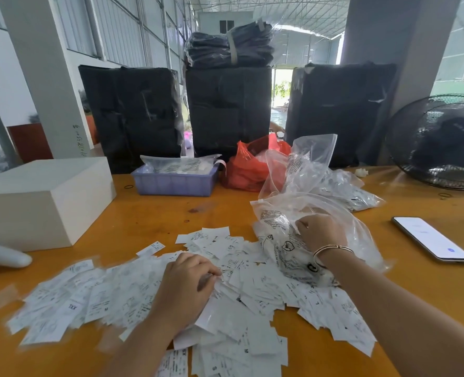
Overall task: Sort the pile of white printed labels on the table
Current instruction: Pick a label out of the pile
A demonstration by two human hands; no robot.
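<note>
While the labels (149, 292) remain spread as a wide loose pile across the near middle of the orange bench (154, 213), sorting is judged to be barely begun, since no separate stacks can be made out. The clear printed plastic bag (293, 240) lies at the pile's right edge, partly over the labels, and is gripped by the right hand (322, 232), whose fingers are curled into the film. The bag is best lifted or slid clear to the right, so that labels caught beneath it are not dragged along. The left hand (188, 281) rests on the centre of the pile, its fingers bent down and pinched on several labels near their tips. Labels are better drawn off a few at a time and read by their size letters, with distinct stacks started on bare bench.

Much is hard to make out. The labels at the left are blurred, and only a few letters, such as M, L and S, can be read. What lies inside the bag is veiled by glare and folds. The contents of the lilac basket (174, 183) and the red bag (248, 170) are unclear. The smartphone (433, 242) lies well apart at the right.
</note>
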